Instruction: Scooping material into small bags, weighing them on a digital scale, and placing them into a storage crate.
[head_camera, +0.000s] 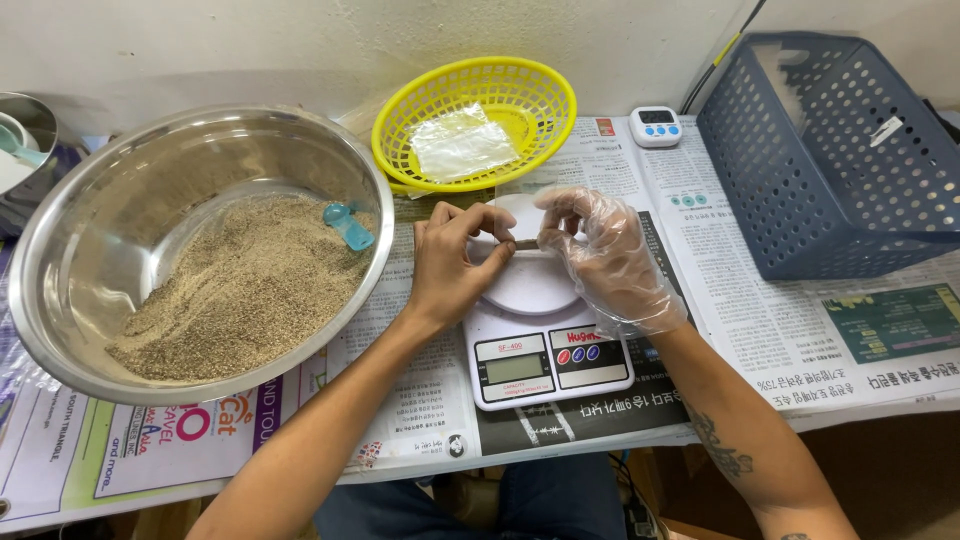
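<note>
Both my hands meet above the round platform of a white kitchen scale (545, 365). My bare left hand (452, 262) and my right hand (607, 255), which wears a clear plastic glove, pinch between them a small clear plastic bag (527, 243) along its top edge. The bag's contents are hard to tell. To the left, a large steel bowl (60, 270) holds brown grainy powder with a small blue scoop (347, 226) lying in it.
A yellow plastic basket (478, 90) with clear bags stands behind the scale. A white digital timer (656, 126) lies at the back. A blue-grey perforated crate (830, 150) leans at the right. Newspapers cover the table; another steel vessel (25, 150) sits far left.
</note>
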